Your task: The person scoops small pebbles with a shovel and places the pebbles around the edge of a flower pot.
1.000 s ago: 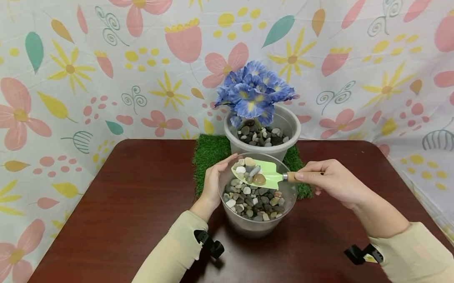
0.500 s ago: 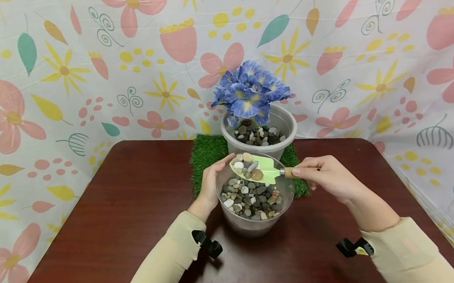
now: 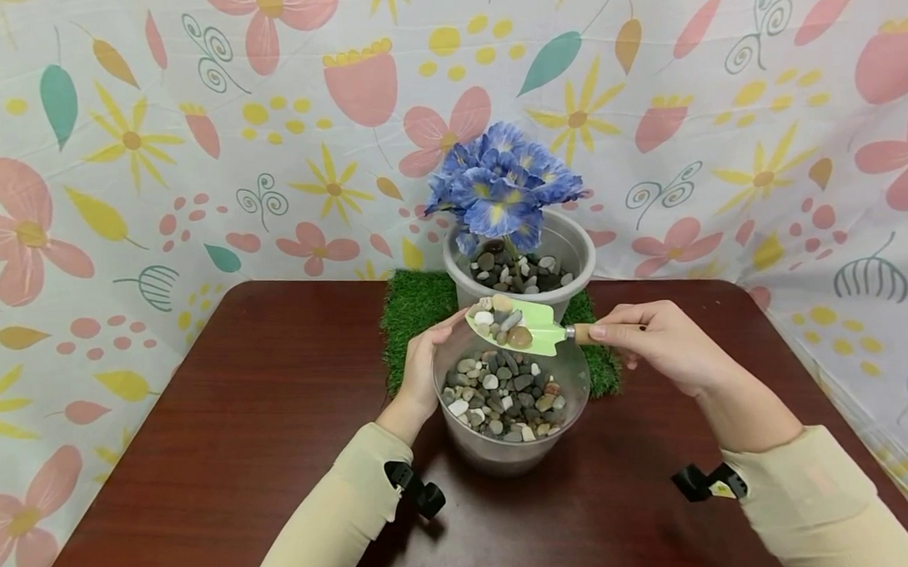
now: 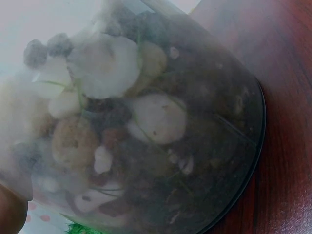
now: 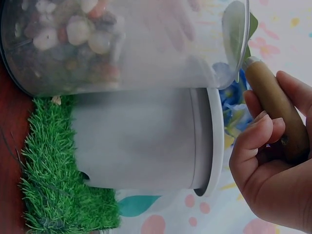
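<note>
**Right grip holds a loaded trowel at the tub's far rim**

The right grip (image 3: 662,343) closes round the trowel (image 3: 553,334) by its wooden handle, at the tub's 3 o'clock. The left grip (image 3: 421,360) is not clenched: its fingers lie along the wall of the tub (image 3: 505,453) at 9 to 10 o'clock.

Scooping looks done: stones (image 3: 503,322) fill the tip half of the blade. Unloading them seems to be what is left. The pot (image 3: 573,242), at the tub's 12 o'clock, already has stones round the flower (image 3: 499,190), and plenty remain in the tub.

The trowel hangs over the tub's 12 o'clock side; whether it touches the rim I cannot tell. Its long axis runs crosswise, close to level, tip between 9 and 10 o'clock, handle towards 3.
</note>
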The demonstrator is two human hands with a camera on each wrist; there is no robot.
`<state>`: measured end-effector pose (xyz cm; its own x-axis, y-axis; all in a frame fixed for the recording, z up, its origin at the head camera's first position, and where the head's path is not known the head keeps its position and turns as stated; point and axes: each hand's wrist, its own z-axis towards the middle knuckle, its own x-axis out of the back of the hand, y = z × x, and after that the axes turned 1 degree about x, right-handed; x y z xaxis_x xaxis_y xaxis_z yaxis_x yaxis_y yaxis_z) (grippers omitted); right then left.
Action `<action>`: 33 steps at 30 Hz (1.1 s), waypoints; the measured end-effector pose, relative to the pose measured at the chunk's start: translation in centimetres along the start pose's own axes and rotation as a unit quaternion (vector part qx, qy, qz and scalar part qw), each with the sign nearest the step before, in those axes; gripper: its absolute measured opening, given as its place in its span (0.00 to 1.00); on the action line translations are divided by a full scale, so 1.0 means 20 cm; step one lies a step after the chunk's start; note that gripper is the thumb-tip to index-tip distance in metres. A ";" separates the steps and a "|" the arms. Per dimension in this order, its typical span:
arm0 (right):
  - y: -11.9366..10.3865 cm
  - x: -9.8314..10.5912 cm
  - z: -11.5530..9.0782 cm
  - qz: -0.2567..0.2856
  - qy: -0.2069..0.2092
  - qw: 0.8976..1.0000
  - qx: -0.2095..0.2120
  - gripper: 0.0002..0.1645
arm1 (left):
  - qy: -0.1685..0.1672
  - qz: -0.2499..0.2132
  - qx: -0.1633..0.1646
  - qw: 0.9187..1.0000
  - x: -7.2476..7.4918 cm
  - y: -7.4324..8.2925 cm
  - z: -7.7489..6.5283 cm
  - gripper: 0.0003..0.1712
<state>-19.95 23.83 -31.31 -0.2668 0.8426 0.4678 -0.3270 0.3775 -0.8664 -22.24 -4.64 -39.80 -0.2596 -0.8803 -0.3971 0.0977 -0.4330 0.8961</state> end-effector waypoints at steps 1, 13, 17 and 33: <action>0.00 0.00 0.00 -0.001 0.000 1.000 -0.001 0.14 | 0.000 -0.002 -0.002 1.000 0.00 0.00 0.00 0.28; 0.00 0.03 0.04 -0.010 -0.003 1.000 -0.007 0.16 | -0.019 0.010 -0.018 1.000 0.00 -0.01 0.00 0.28; -0.01 0.04 0.05 -0.017 0.004 1.000 -0.005 0.16 | -0.025 0.003 -0.029 0.999 0.01 -0.01 0.00 0.28; 0.00 0.09 0.07 -0.031 0.008 0.999 -0.018 0.17 | -0.012 -0.004 -0.032 0.999 -0.01 0.00 0.00 0.28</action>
<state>-21.80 24.84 -30.26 -0.2319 0.8233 0.5180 -0.3101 0.4422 -0.8416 -22.22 -4.53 -39.72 -0.2828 -0.8722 -0.3991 0.1573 -0.4527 0.8777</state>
